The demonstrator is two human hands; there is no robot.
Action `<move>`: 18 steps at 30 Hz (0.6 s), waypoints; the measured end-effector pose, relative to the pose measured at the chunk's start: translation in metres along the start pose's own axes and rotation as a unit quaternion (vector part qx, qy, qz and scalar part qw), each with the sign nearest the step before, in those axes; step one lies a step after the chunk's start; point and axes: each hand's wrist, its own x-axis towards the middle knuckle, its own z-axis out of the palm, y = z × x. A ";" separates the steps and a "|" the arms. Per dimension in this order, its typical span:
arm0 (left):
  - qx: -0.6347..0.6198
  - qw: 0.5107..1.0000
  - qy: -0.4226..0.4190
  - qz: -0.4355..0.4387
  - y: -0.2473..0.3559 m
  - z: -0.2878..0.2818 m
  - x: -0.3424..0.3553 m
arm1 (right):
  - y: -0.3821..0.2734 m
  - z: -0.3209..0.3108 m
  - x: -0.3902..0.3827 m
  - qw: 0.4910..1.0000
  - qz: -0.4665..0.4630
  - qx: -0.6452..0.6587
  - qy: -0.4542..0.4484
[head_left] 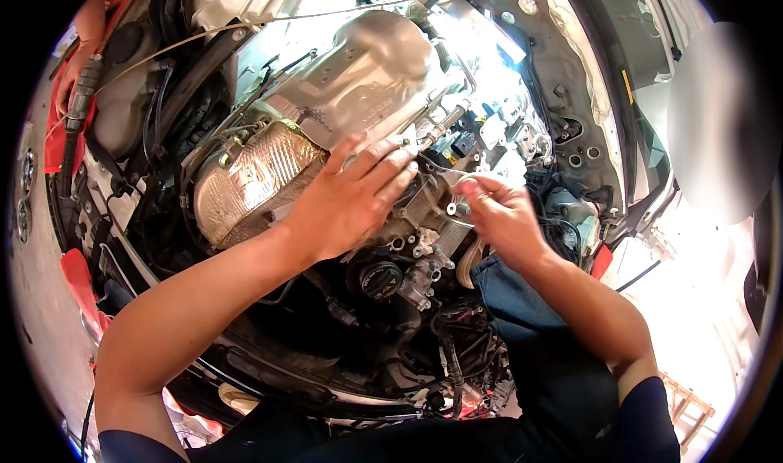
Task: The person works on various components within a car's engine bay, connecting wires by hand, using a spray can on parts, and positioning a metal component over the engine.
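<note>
Brightly, floor (685,316) glares beside engine bay (589,112); right grip (502,210) pinches wire (443,169), left grip (351,198) spread.

Carrier: one engine bay (563,68), open in front of me, walled in grey metal along its right edge. Items set in it, as I view them:
- Smooth silver cover (359,68), large, round-ended, between centre and far edge.
- Embossed foil shield (257,182), one, just beside the silver cover, toward the left edge.
- Grey plastic tank (121,96), one, near the far left corner.
- Black round cap (381,280), one, toward my near edge.
- Pale metal fitting (422,277), just right of the cap.
- Dark cables, by the right edge.
- Red covering (77,271), draped along the left edge.
</note>
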 end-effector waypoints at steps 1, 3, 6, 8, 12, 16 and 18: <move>-0.004 1.000 0.010 0.025 0.002 0.004 -0.002 | -0.012 -0.006 -0.006 0.997 -0.028 -0.073 0.029; -0.014 0.998 0.034 0.049 0.016 0.007 -0.002 | -0.029 -0.030 -0.024 0.932 -0.203 -0.298 0.024; -0.243 0.965 0.090 -0.049 0.048 0.013 0.018 | -0.022 -0.061 -0.032 0.933 -0.211 -0.242 0.160; -0.133 0.983 0.109 -0.067 0.067 0.016 0.041 | -0.033 -0.063 -0.028 0.956 -0.105 -0.209 0.176; 0.171 0.977 0.126 0.024 0.056 0.033 0.084 | -0.015 -0.063 0.006 0.955 -0.137 -0.173 0.199; 0.172 0.983 0.048 0.032 0.038 0.027 0.094 | -0.018 -0.072 0.022 0.937 -0.153 -0.153 0.274; 0.155 0.982 0.101 0.042 0.023 0.036 0.089 | -0.011 -0.078 0.022 0.945 -0.138 -0.180 0.235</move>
